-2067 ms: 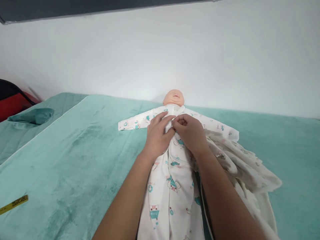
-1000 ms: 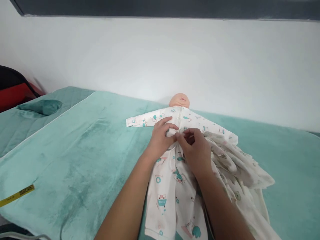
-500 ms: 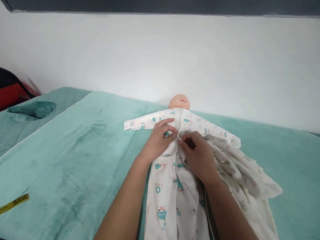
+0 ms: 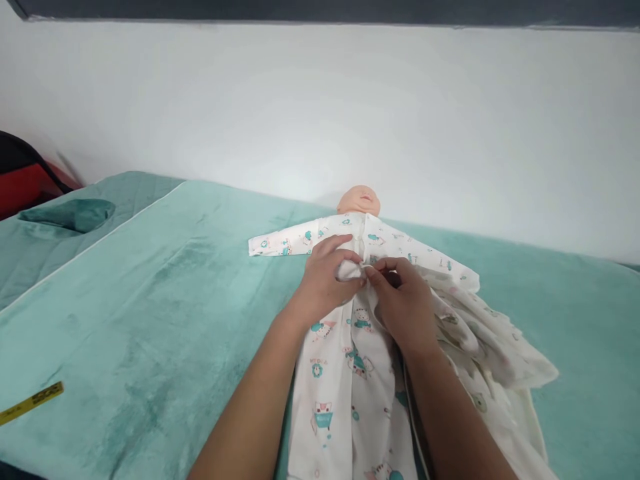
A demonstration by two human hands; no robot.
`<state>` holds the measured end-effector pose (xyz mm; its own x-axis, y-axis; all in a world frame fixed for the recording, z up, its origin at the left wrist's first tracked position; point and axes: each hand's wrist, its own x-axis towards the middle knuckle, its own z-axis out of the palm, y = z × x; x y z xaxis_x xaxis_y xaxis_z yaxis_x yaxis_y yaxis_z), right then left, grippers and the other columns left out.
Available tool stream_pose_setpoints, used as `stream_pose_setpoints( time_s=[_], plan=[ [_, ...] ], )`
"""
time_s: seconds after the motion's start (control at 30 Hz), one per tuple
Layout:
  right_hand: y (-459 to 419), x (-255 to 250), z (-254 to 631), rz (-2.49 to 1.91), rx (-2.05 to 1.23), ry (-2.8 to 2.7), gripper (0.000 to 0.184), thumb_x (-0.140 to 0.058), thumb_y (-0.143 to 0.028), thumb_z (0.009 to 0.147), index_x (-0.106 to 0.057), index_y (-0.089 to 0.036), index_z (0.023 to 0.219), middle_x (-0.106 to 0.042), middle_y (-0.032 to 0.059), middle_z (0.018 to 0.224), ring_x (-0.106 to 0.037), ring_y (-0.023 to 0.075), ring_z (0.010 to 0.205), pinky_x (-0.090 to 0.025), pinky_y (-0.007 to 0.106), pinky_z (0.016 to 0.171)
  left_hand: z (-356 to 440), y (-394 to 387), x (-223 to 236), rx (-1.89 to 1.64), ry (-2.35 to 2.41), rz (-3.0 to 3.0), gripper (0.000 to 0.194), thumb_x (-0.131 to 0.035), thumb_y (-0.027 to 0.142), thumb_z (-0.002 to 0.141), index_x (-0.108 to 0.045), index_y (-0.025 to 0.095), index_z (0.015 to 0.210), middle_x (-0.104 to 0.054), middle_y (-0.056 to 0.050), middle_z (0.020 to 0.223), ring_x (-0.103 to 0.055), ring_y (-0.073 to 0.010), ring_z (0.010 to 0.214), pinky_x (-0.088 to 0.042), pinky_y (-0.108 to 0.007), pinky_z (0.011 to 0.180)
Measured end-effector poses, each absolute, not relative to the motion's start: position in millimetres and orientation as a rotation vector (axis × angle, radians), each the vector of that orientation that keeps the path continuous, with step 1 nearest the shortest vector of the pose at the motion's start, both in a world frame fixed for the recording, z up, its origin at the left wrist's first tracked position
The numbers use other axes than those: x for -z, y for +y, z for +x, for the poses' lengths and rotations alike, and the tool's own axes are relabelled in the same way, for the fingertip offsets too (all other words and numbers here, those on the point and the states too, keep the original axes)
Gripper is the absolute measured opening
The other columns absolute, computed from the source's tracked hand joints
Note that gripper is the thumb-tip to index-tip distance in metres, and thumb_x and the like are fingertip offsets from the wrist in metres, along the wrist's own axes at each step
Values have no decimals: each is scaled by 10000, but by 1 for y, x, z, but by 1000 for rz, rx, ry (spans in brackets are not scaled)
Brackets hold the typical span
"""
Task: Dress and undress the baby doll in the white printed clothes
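Observation:
A baby doll (image 4: 359, 199) lies on its back on a teal bed cover, dressed in a white printed baby romper (image 4: 324, 400) with both sleeves spread out. My left hand (image 4: 327, 277) pinches the romper's front edge at the chest, its upper fingers stretched over the cloth. Close beside it, my right hand (image 4: 403, 297) is closed on the opposite front edge with thumb and forefinger. The two edges meet between my fingertips; any fastener there is too small to make out. A second pale printed garment (image 4: 490, 360) lies crumpled to the right, partly under my right forearm.
The teal cover (image 4: 150, 333) spreads over the bed up to a white wall (image 4: 300, 113). A yellow strip with dark print (image 4: 33, 403) lies at the lower left. A red and black object (image 4: 25, 180) stands at the far left, near a folded teal cloth (image 4: 70, 217).
Both hands have shifted slightly right and drawn closer together at the romper's front edges. The cloth between them is bunched a little more.

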<state>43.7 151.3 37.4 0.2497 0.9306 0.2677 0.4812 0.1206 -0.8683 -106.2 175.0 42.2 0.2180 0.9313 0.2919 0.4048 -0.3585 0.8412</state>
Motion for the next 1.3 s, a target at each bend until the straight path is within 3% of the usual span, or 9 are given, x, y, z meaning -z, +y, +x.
stream_pose_setpoints(
  time_s=[0.43, 0.53, 0.63, 0.73, 0.87, 1.07, 1.23, 1.3],
  plan=[
    [156, -35, 38, -1505, -373, -1349, 113, -652, -315, 798, -654, -202, 807, -615, 6, 832, -527, 137, 676, -420, 289, 693, -100, 180, -32, -1223, 1225, 1928, 240, -517, 46, 782, -663, 223, 712, -568, 7, 1336, -443, -225, 1307, -348, -429, 1120],
    [155, -35, 38, -1517, -460, -1293, 164, -657, -362, 799, -659, -201, 833, -632, 12, 814, -534, 147, 682, -419, 292, 685, -99, 179, -29, -1311, 1244, 1876, 183, -543, 87, 806, -654, 229, 833, -587, -25, 1284, -491, -217, 1243, -388, -403, 1072],
    [154, -35, 39, -1515, -483, -1232, 194, -653, -387, 797, -656, -195, 829, -637, 20, 817, -549, 155, 716, -428, 293, 703, -97, 181, -25, -1418, 1309, 1778, 200, -575, 131, 811, -629, 230, 976, -636, -45, 1107, -559, -204, 1091, -441, -368, 973],
    [156, -31, 42, -1510, -445, -1159, 192, -645, -378, 789, -638, -195, 848, -647, 28, 891, -576, 169, 811, -441, 314, 787, -100, 184, -26, -1521, 1358, 1579, 149, -577, 148, 804, -636, 211, 925, -642, -17, 907, -592, -159, 883, -463, -302, 847],
    [164, -19, 52, -1476, -565, -1021, 224, -626, -414, 785, -596, -196, 828, -618, 73, 1224, -567, 223, 1092, -413, 381, 960, -120, 188, -30, -1717, 1377, 1052, 139, -616, 154, 736, -634, 190, 869, -577, 16, 790, -521, -92, 665, -421, -220, 643],
    [168, -11, 62, -1530, -628, -1019, 215, -585, -429, 808, -578, -214, 826, -539, 51, 1386, -483, 254, 1277, -355, 433, 1074, -153, 194, -21, -1791, 1257, 469, 282, -744, 186, 598, -588, 160, 831, -538, 35, 683, -514, -93, 614, -419, -226, 603],
    [166, -10, 81, -1660, -551, -1136, 175, -513, -397, 844, -514, -223, 826, -557, 78, 1362, -513, 256, 1245, -400, 414, 1017, -153, 199, -15, -1887, 1303, 502, 229, -735, 162, 605, -588, 151, 781, -506, 54, 646, -472, -68, 591, -409, -213, 618],
    [162, -11, 92, -1766, -490, -1297, 155, -472, -373, 862, -487, -224, 824, -615, 103, 1262, -558, 263, 1164, -430, 396, 933, -153, 200, -14, -1878, 1303, 512, 212, -726, 165, 618, -581, 156, 773, -502, 55, 651, -475, -70, 598, -415, -215, 629]
  ],
)
